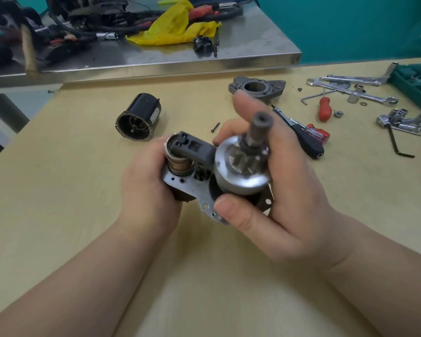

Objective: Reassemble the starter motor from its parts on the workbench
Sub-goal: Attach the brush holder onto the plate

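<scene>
Workbench (58, 190): tan top filling the view from 3 o'clock to 9 o'clock, carrying the loose parts and tools.
Metal table (253, 45): steel top at 12 o'clock, beyond the workbench, holding a yellow rag (178, 27) and dark cables (95, 18).
Right hand (277, 200): just right of centre, fingers curled and clamped on the assembly; thumb pressed on the plate's near edge, index finger raised behind the shaft.
Left hand (146, 188): just left of centre, fingers wrapped round the assembly's left end, under the plunger; fingertips hidden behind the part.
Assembly (216, 171): task's main thing, held at centre above the workbench by both hands, tilted toward the camera.
Drive (241, 173): silver bell-shaped piece on the assembly's right half, gear teeth showing inside it.
Plate (195, 188): flat grey metal with small holes, under the drive and plunger.
Motor can (137, 117): black cylinder lying on its side at 10 o'clock, open end toward the camera, well apart from the hands.
Nose housing (257, 87): grey casting with a round bore at 1 o'clock, on the workbench behind the right index finger.
Lever (195, 152): dark grey plastic piece bridging plunger and drive.
Plunger (178, 164): coppery spool at the assembly's left end.
Shaft (259, 128): dark stub rising from the drive, hollow tip up.
Wrenches (350, 87): chrome, at 2 o'clock.
Screwdrivers (325, 109): red handles, at 2 o'clock.
Sockets (399, 119): cluster near 3 o'clock.
Screw (215, 127): small, dark, lying just above the hands.
</scene>
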Available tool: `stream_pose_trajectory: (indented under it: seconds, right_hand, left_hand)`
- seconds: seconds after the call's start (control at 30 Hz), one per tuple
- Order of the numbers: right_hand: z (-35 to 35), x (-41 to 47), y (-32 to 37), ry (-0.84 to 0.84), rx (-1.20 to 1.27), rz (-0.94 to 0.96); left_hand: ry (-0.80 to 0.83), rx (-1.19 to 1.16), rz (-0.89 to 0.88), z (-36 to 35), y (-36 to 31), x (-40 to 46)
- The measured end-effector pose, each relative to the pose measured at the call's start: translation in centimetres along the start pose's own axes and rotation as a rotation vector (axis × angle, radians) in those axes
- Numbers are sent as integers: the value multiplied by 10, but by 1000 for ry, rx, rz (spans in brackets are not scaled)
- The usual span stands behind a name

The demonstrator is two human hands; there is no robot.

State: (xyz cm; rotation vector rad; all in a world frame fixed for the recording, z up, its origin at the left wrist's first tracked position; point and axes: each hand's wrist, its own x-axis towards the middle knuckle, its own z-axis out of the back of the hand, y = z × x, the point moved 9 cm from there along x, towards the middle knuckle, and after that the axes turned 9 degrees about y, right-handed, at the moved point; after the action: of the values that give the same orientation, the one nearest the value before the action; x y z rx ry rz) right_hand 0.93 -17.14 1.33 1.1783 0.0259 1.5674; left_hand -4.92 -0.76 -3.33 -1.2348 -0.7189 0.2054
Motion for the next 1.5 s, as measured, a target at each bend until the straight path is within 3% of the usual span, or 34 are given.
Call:
stream_pose_trajectory:
  seconds: [0.07, 0.13, 0.2, 0.27, 0.33, 0.43, 0.5, 0.6, 0.83, 1.07, 1.2, 1.33, 1.5]
  right_hand:
    - [12, 1, -11, -48, 20, -67]
    - [40, -3, -26, -222, 66, -130]
    - [78, -12, -41, -462, -30, -219]
    - [105, -21, -56, -593, -243, -372]
    - [113, -20, -75, -492, -448, -542]
    - [88, -16, -109, -49, -760, -761]
    - [67, -18, -125, 170, -831, -828]
    - [52, -20, -137, 286, -860, -843]
    - [53, -15, -145, 313, -879, -886]
    - [46, -14, -141, 398, -877, -952]
    - [35, -16, -129, 433, -806, -943]
    - [41, -21, -110, 331, -637, -938]
    - [56, -16, -86, 56, -181, -888]
  left_hand:
    - [-61, -276, 186, -5, 14, 0]
    - [-129, -586, 314, -4, 27, 4]
    - [-210, -541, 310, 14, 29, 8]
    - [-238, -331, 244, 34, 24, 11]
    - [-254, -241, 235, 45, 24, 14]
    - [-296, -207, 296, 53, 30, 18]
    - [-315, -200, 353, 54, 35, 19]
    - [-301, -157, 399, 52, 40, 20]
    - [-226, -58, 500, 37, 52, 19]
    - [-173, 160, 441, 33, 48, 26]
    - [-141, 110, 364, 24, 42, 29]
    - [-111, 132, 320, 19, 40, 29]
    - [-110, 132, 304, 19, 40, 32]
